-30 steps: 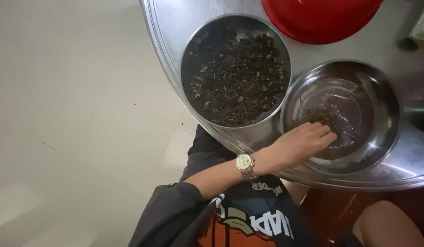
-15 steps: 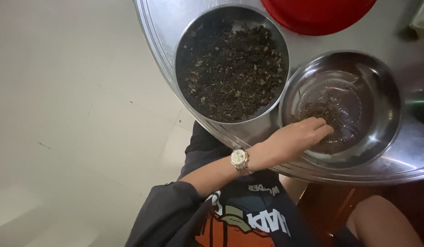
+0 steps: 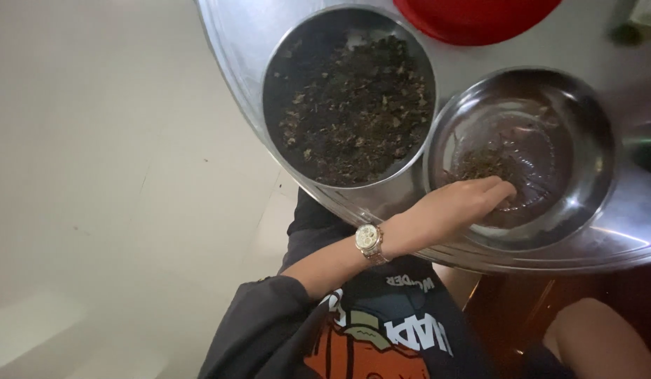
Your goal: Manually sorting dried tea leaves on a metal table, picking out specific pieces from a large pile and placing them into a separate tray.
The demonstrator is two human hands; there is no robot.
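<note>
My left hand (image 3: 452, 210), a gold watch (image 3: 368, 240) on its wrist, reaches over the near rim of a round steel bowl (image 3: 585, 210). Its fingers are bunched together, with the tips pressed into a small pile of dark dried leaves (image 3: 483, 163) at the bottom of the bowl. To the left of the bowl stands a wider steel pan (image 3: 276, 77) holding a thick layer of the same dark leaf bits (image 3: 360, 112). Both vessels rest on a big round steel tray (image 3: 234, 42). My right hand is out of view.
A red plastic basin (image 3: 473, 17) sits at the tray's far edge. Pale floor tiles (image 3: 94, 175) fill the left side. My dark printed shirt (image 3: 381, 337) and a bare knee (image 3: 599, 337) lie below the tray's near rim.
My left hand's fingers, spread over the leaf pile a second ago, have drawn together on it. The hand stays in the bowl.
</note>
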